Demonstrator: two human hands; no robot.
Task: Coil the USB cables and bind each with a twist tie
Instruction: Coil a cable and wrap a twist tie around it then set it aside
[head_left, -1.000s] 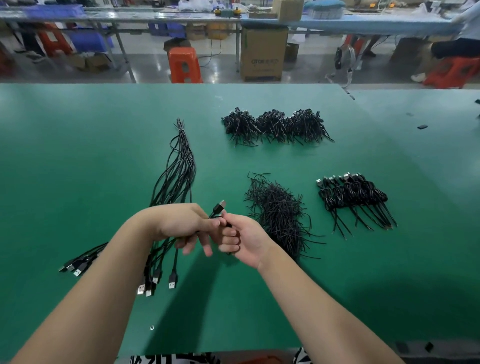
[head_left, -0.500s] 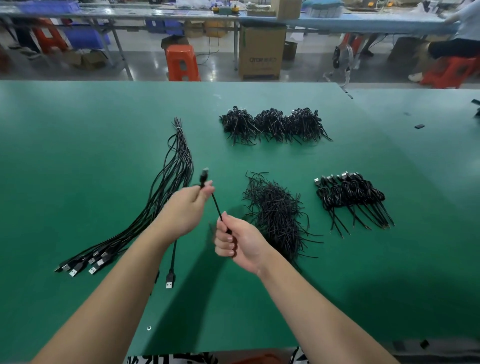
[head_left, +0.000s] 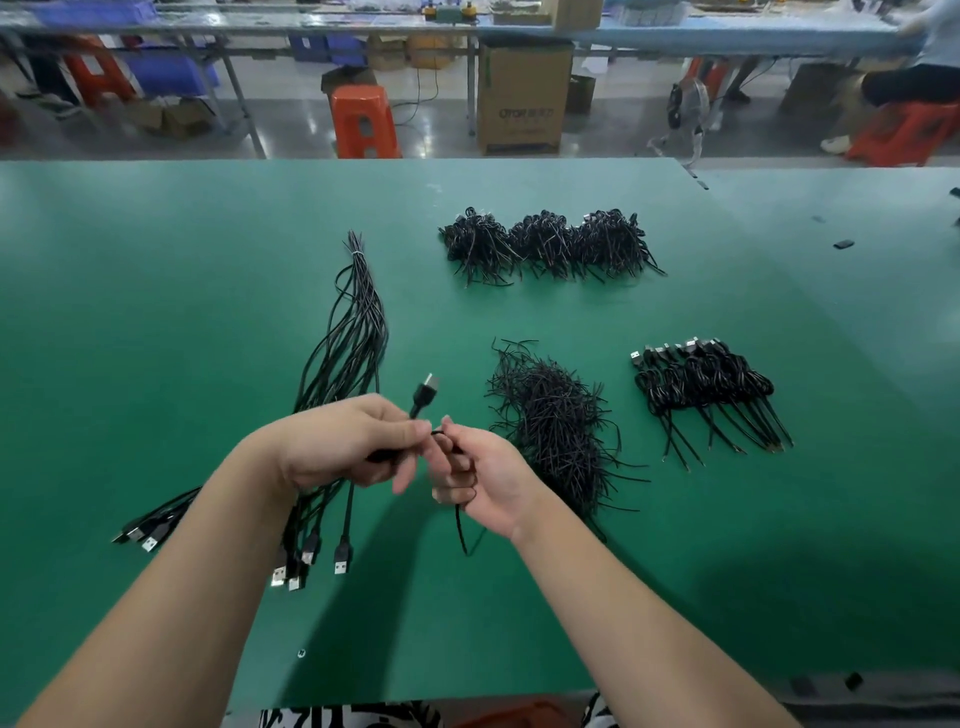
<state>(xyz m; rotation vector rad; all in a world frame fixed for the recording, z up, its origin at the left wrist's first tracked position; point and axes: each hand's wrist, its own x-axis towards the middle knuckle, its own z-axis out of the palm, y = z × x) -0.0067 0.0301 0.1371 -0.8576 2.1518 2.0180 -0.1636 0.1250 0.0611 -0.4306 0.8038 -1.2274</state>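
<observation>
USB cable (head_left: 427, 397), black, is held above the green table (head_left: 156, 312) between both hands, near the middle of the near half. Its plug end sticks up just past the left hand (head_left: 343, 441), whose thumb and fingers pinch the cord right below the plug. The right hand (head_left: 485, 478) sits just beside it, fingers curled around the same cord, and a loose tail of the cable hangs down below that hand toward the near edge. Under the left wrist lies a bundle of uncoiled cables (head_left: 353, 338), tied at its far tip and fanning out toward the near left, where the plugs spread on the table. Just right of the hands is a loose pile of twist ties (head_left: 556, 421). Farther right, well apart from the hands, a row of coiled and bound cables (head_left: 701, 379) lies side by side. At the far side of the table sit three dark heaps of wires (head_left: 545, 244), touching one another in a line.
</observation>
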